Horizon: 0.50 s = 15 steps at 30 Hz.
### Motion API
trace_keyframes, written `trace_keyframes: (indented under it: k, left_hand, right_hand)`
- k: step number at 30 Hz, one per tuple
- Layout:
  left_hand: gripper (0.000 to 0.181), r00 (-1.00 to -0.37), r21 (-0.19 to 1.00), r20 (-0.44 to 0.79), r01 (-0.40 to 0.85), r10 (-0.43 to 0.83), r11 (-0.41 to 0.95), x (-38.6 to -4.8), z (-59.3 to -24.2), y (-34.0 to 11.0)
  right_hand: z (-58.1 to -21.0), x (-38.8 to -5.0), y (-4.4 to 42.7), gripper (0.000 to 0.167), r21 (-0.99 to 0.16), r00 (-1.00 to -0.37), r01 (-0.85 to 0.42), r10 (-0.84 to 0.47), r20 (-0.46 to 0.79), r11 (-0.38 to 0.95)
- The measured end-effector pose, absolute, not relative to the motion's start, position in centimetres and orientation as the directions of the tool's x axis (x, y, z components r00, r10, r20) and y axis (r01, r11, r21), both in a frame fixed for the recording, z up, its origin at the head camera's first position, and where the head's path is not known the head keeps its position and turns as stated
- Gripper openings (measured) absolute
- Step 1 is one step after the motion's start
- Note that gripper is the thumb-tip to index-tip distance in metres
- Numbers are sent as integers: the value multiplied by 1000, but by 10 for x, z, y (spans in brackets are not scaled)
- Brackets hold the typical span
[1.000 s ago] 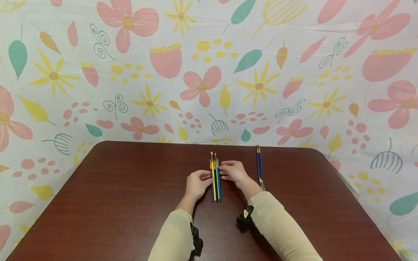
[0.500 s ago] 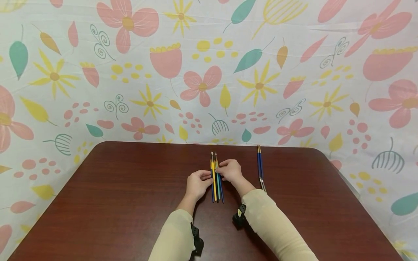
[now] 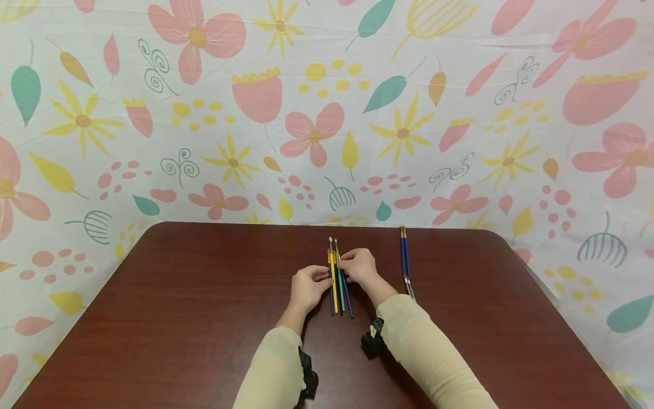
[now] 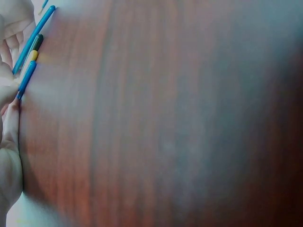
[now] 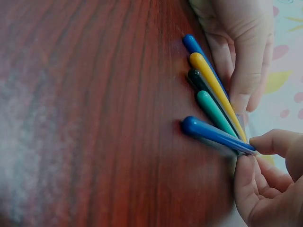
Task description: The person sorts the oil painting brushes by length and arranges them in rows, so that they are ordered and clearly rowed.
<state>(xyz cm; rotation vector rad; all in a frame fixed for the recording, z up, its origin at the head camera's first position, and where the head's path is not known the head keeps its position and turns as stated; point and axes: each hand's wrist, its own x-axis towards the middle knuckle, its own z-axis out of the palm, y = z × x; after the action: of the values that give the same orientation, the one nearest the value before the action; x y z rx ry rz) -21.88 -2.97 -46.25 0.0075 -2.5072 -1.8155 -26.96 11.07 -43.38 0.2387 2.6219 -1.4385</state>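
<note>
A wood-grained, reddish-brown bench (image 3: 204, 318) before a white floral cloth backdrop (image 3: 368, 139), five slim, colourful-handled paintbrushes (image 3: 335, 289) lying on it.
The right hand (image 3: 360, 266) pinches the row's rightmost blue-handled paintbrush (image 5: 208, 133), angled away from its green-handled neighbour (image 5: 213, 109); the left hand (image 3: 306, 288) touches the row's left side, whether gripping I cannot tell. A light, low pinch should likely avoid rolling the others.

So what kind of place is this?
It looks like an indoor craft spot, maybe set up for filming: there's a brown table, a flowery cloth behind it, and paintbrushes on top.
</note>
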Motion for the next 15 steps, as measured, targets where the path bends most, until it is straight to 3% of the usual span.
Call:
trace_keyframes:
  k: [15]
  left_hand:
    - [24,-998,947,45,31,-37,319,-219,-463,-29]
  right_hand:
    - [-418,-262,124,30,-871,-977,198,20,-212,450]
